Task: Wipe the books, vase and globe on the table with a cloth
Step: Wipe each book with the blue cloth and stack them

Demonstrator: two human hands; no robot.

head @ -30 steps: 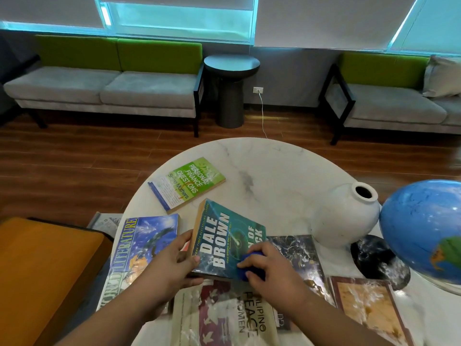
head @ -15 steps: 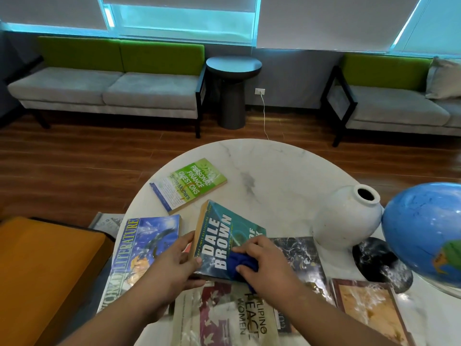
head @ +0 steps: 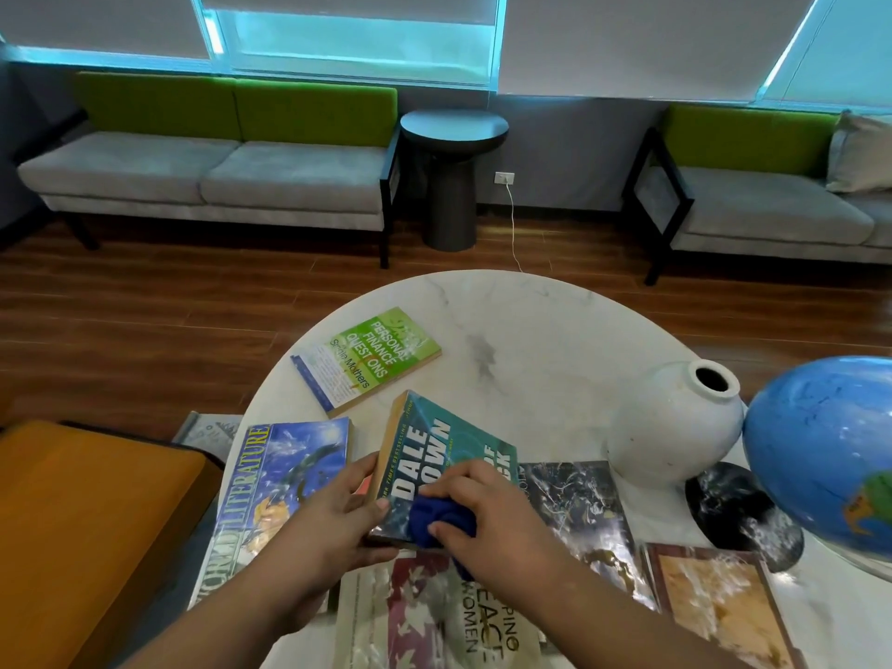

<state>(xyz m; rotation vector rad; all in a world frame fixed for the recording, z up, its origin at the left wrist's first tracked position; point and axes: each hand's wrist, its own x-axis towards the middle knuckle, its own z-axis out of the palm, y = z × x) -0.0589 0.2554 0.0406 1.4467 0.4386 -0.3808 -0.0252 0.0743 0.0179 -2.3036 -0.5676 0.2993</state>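
Head view: a round marble table carries the task items.

Left hand: grips the near left corner of the teal book, thumb on the cover, fingers along the spine edge.

Right hand: fingers curled over a bunched blue cloth, holding it pressed against the lower part of the teal book's cover. The cloth covers part of the title lettering.

Teal book: sits at the near middle of the table, its near edge over the peace book. Whether it is lifted clear of the books beneath cannot be told.

Other books, all lying flat:
- literature book, left of the left hand
- green book, farther back on the left, apart from the rest
- dark book, just right of the right hand
- brown book, near right edge

Vase: white, on the right side of the table, mouth tilted to the right.

Globe: blue, at the right edge of the frame, just beside the vase. A dark speckled base sits below, between the two.
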